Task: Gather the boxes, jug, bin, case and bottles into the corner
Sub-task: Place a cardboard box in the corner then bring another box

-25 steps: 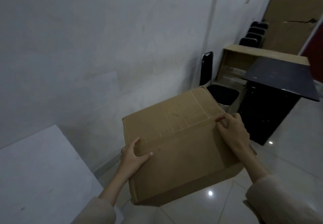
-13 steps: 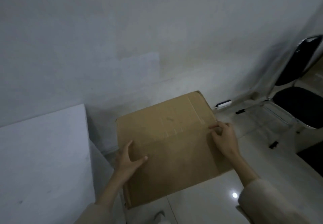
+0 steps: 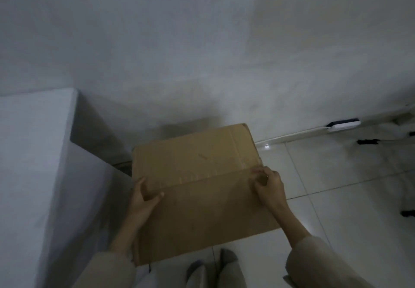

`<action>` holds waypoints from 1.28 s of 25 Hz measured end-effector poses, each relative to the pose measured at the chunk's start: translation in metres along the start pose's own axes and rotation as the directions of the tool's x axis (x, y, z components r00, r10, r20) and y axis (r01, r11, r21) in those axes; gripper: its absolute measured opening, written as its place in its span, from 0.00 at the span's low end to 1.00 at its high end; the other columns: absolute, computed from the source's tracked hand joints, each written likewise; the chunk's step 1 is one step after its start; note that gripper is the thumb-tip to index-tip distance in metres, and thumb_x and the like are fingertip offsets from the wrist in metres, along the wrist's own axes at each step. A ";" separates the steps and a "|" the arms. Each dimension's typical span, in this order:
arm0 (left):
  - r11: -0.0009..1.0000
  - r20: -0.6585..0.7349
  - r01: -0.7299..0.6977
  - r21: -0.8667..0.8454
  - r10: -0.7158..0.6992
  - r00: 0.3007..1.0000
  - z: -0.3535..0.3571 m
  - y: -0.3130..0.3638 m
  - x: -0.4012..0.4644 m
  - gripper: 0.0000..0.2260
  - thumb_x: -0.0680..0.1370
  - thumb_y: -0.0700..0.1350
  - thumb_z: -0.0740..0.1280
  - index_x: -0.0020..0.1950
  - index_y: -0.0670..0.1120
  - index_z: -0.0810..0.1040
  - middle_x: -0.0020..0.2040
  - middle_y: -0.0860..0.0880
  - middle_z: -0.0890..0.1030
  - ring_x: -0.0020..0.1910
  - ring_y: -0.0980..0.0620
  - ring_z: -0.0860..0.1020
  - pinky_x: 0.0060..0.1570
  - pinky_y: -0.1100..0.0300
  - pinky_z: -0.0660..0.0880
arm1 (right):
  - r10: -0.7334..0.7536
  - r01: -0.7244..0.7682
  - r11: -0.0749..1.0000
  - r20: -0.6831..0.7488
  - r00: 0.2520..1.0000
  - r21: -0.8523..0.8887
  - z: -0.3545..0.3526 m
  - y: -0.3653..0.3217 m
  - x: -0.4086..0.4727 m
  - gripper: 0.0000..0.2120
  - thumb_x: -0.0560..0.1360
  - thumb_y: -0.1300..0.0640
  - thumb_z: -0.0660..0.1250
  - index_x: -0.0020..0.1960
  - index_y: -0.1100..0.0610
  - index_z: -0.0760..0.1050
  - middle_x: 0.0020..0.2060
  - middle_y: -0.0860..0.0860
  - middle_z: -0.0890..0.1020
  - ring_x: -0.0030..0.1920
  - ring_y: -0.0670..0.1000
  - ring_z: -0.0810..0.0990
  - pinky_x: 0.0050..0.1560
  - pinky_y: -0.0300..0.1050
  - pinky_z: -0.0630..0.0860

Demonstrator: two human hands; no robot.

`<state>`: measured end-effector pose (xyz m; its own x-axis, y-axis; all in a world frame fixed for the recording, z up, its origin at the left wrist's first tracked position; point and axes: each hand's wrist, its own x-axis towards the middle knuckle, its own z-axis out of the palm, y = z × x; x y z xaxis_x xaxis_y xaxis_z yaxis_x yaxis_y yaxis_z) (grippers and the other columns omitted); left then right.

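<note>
A single flat brown cardboard box (image 3: 197, 188) is held off the pale tiled floor (image 3: 336, 175) between both hands, its closed top facing the camera and tilted slightly, its long axis running left to right across the person's body. The left hand (image 3: 143, 200) grips the box's left edge, thumb laid over the top face and fingers going down its left side; how far they curl there cannot be seen. The right hand (image 3: 269, 186) has its fingers curled at the right end of the centre flap seam and appears to pinch the flap edge there. The relation that matters for the coming move is where the box sits against the corner: the gap formed by the white wall (image 3: 202, 51) and the side of the white cabinet-like block (image 3: 29, 164) lies ahead and to the left of the box, so the far left corner of the box is nearest that gap and the left hand is the nearer hand to it. By my reading the box has to travel forward, leftward and down, long side roughly along the wall. Something brown shows low in that gap, too dark to identify. Counted in view: one box, two hands, one white power strip (image 3: 343, 124) on the floor by the wall to the right. No jug, bin, case or bottles appear here.
</note>
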<state>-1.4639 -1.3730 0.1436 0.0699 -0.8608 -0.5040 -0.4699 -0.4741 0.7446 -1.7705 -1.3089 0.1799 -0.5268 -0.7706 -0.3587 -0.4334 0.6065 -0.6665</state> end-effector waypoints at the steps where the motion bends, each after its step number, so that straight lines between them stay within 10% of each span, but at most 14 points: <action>1: 1.000 -0.009 0.017 -0.005 -0.017 1.000 0.010 -0.016 0.016 0.30 0.72 0.38 0.71 0.71 0.44 0.62 0.72 0.42 0.64 0.69 0.43 0.65 0.65 0.50 0.66 | 0.001 -0.001 1.000 0.021 1.000 -0.005 0.017 0.012 0.017 0.14 0.73 0.64 0.64 0.58 0.58 0.75 0.59 0.60 0.75 0.56 0.59 0.76 0.53 0.43 0.71; 13: 0.998 -0.130 0.052 0.045 -0.046 0.991 0.094 -0.163 0.153 0.27 0.69 0.40 0.74 0.65 0.48 0.69 0.68 0.41 0.67 0.66 0.43 0.68 0.59 0.55 0.67 | -0.029 0.038 0.998 0.178 0.984 -0.046 0.174 0.144 0.132 0.18 0.69 0.70 0.63 0.56 0.56 0.75 0.59 0.58 0.72 0.45 0.47 0.70 0.41 0.26 0.66; 19: 0.989 -0.077 0.133 0.070 -0.128 0.989 0.096 -0.173 0.173 0.23 0.73 0.38 0.70 0.66 0.41 0.69 0.66 0.39 0.72 0.64 0.40 0.70 0.55 0.56 0.67 | -0.019 0.063 0.990 0.330 0.944 -0.123 0.185 0.156 0.150 0.21 0.71 0.69 0.63 0.63 0.60 0.71 0.65 0.61 0.68 0.59 0.56 0.71 0.56 0.37 0.66; 32: 0.951 -0.046 -0.268 0.157 0.278 0.960 0.039 0.043 0.058 0.12 0.76 0.34 0.63 0.60 0.37 0.75 0.61 0.39 0.76 0.62 0.42 0.73 0.61 0.55 0.68 | -0.220 0.239 0.971 0.417 0.882 0.008 0.053 -0.020 0.088 0.15 0.74 0.68 0.61 0.59 0.60 0.74 0.61 0.58 0.74 0.63 0.55 0.72 0.53 0.33 0.66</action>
<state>-1.5141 -1.4366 0.1296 -0.0228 -0.9662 -0.2567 -0.6037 -0.1914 0.7739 -1.7693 -1.3989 0.1271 -0.0644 -0.8947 -0.4419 -0.5411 0.4034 -0.7379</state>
